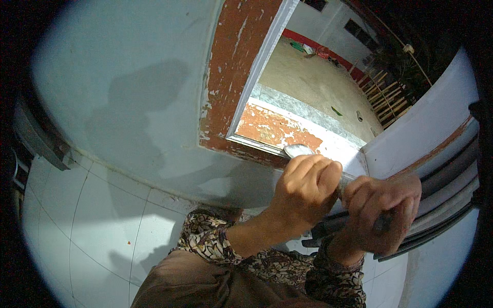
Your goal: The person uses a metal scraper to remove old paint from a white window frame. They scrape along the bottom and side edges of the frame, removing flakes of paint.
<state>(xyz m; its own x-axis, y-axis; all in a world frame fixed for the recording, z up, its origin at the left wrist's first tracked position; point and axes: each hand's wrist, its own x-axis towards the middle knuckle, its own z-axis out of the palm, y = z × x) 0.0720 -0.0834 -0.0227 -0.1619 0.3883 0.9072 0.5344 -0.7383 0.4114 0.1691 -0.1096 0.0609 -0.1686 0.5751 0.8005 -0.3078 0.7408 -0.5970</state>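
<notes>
Both my hands grip a hand tool whose pale, shiny metal blade (297,149) is rounded and sticks out past my left fist. My left hand (307,189) is wrapped around it close to the blade. Farther back, my right hand (381,210) clasps the handle end, and a short bit of the handle shows between the fists. The blade lies over the lower inner edge of the window frame (254,144); whether it touches is unclear. Behind it, the sill (277,125) has flaking white and reddish-brown paint. More worn brown paint covers the frame's left band (231,77).
A pale wall (154,115) carries my shadow. White floor tiles (104,215) lie at left. Several dark curved slats or tubes (443,192) are close to my right hand. Through the opening are a yard (308,73) and a slatted fence (385,96).
</notes>
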